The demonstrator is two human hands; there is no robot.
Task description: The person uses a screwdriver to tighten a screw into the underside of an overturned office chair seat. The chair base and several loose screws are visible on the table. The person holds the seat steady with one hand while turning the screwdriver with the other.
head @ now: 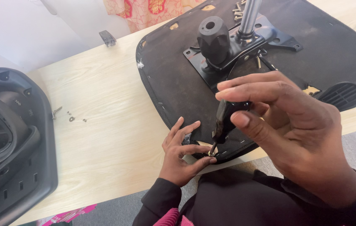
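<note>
Head view, looking down past black sleeves at a pale wood desk. Nearest: left hand rests on the near edge of an upturned chair seat, palm down. Its fingers are spread slightly, and thumb and forefinger close around a small screw at the seat's rim. Right hand hangs just above and to the right, holding a black-handled screwdriver. Thumb and first fingers pinch the handle, the other fingers curve loosely. The screwdriver is tilted, its metal tip down on the screw between the left fingertips.

The chair seat lies underside up across the right half of the desk, covered in black fabric stapled along the edge, with its near rim overhanging the desk edge. Right of the right hand, a black ribbed plastic piece sits at the seat's edge. Farther back, a black metal mounting plate is on the seat, carrying a round black knob and a silver cylinder. Loose screws lie at the far end of the seat.

Left side: a black plastic chair back lies on the desk. Between it and the seat, a few small washers and a bolt. Far edge of the desk: a small dark bracket.
</note>
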